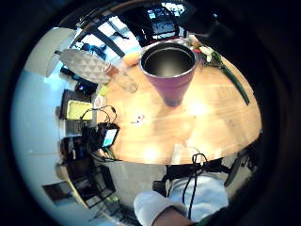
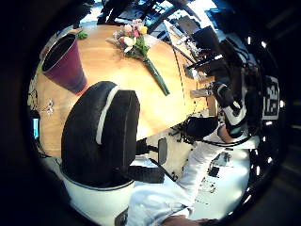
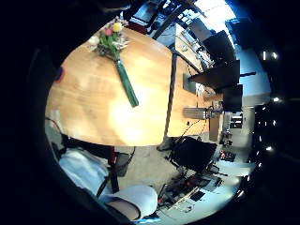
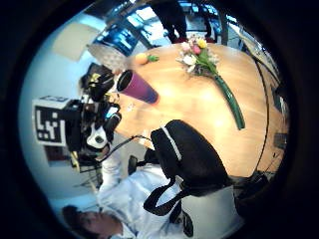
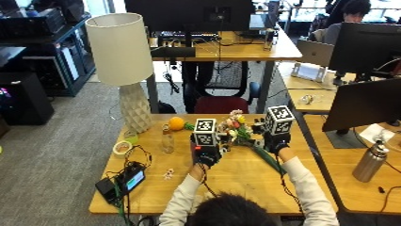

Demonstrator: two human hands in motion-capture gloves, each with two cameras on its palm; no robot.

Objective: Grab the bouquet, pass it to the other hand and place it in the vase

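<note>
- Table point(image 5: 251, 181): wooden top, seen from above and behind the person seated at its near edge; both forearms reach over it.
- Bouquet point(image 5: 241, 132): lies flat on the table, well apart from both palms in the palm views. Pink, yellow and white heads point(image 4: 195, 54) point away from the person; the long green stem point(image 3: 125, 83) runs back toward the person's right side. Nothing grips it.
- Vase point(image 1: 170, 70): purple, tapering to a narrow base, standing upright on the table, dark mouth open and nothing inside. It stands left of the bouquet, apart from it. In the outside view it is mostly hidden behind the left hand.
- Left hand point(image 5: 206, 155): black glove, held above the table over the vase area, touching neither task item. Its palm views show no fingers round anything; how far the fingers spread cannot be told.
- Right hand point(image 5: 276, 141): black glove, held above the bouquet's stem, not touching it. Finger spread cannot be told.
- Lamp point(image 5: 125, 61): white shade, patterned base, far left corner.
- Orange point(image 5: 177, 123): beside the lamp base.
- Clear bottle point(image 5: 166, 140): upright, near the orange.
</note>
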